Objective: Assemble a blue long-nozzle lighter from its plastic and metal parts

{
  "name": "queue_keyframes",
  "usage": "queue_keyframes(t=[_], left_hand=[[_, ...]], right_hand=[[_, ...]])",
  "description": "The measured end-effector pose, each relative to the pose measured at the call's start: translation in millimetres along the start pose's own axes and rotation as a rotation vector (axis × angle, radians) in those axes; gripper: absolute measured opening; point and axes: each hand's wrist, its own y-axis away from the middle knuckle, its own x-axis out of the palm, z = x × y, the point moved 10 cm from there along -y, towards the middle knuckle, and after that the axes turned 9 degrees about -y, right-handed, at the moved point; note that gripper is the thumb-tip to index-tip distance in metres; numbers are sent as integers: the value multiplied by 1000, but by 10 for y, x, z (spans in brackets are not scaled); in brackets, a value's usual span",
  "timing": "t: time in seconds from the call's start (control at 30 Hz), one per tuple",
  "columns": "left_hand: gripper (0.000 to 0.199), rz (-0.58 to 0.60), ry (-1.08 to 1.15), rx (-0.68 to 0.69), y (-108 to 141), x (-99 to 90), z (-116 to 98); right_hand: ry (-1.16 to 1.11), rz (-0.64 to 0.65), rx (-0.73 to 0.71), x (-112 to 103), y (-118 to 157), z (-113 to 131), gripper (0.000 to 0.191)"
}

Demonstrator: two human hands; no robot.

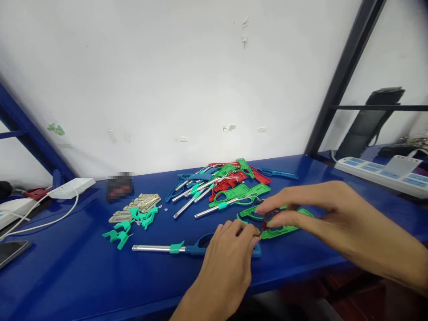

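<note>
A blue long-necked lighter lies on the blue table, its silver tube pointing left and a teal clip round it. My left hand is closed over its handle, pressing it from above; the palm hides most of the handle. Between thumb and forefinger my right hand pinches a small screwdriver with a dark red, see-through handle. Its thin tip points down towards my left fingertips at the lighter's right end, where contact is hidden. Green lighter handle halves lie just beyond, partly under my right hand.
Behind the hands is a pile of green, red and blue lighter parts with silver tubes. Teal clips and brass-coloured pieces lie to the left. White power strips stand at the right; a phone rests far left.
</note>
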Motion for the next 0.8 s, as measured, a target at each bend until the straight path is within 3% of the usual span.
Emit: queue_keyframes(t=[0.23,0.37,0.5,0.8], left_hand=[[29,1,-46,8,19,31,-17],[30,9,-44,-2,7,-2,-20],[28,26,-51,-2,-6,7,-23],[25,53,-33,-7,25,62,-23]], right_hand=[[200,-119,-4,1,-65,48,44],[151,-76,-9,-27,-2,21,27],[46,4,-64,-41,46,39,25],[117,-191,-93,-59,-59,69,23]])
